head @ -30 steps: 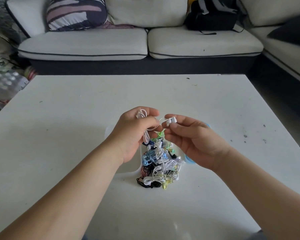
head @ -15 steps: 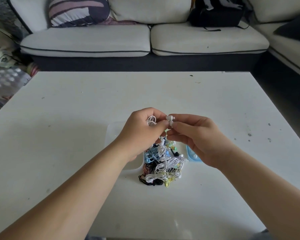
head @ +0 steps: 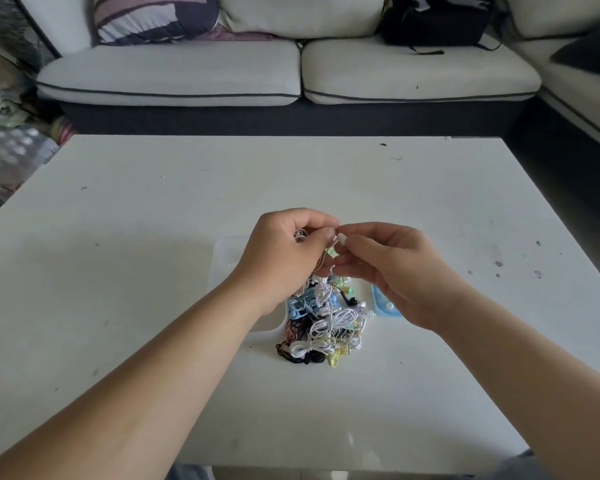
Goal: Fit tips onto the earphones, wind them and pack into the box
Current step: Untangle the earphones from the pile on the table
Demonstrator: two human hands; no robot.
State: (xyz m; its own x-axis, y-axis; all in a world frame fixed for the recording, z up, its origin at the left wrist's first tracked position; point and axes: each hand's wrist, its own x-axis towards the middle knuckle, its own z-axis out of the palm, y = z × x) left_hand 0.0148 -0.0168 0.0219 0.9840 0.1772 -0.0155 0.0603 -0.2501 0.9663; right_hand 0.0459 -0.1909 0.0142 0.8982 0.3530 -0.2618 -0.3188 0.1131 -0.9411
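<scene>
- One tangled pile of earphones (head: 321,327), thin glossy cords too knotted to count, lies on the matte white table (head: 153,209).
- Above it, the left hand (head: 284,258) curls round a coiled white cable (head: 300,234).
- The right hand (head: 392,271) pinches one smooth white earbud (head: 341,238).
- One translucent, round-cornered box (head: 227,258) sits under the left hand.
- Two padded sofa cushions (head: 174,76) lie beyond the table.

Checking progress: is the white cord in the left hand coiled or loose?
Coiled, at least partly: loops of white cord show between curled fingers of the left hand; rest hidden.
</scene>
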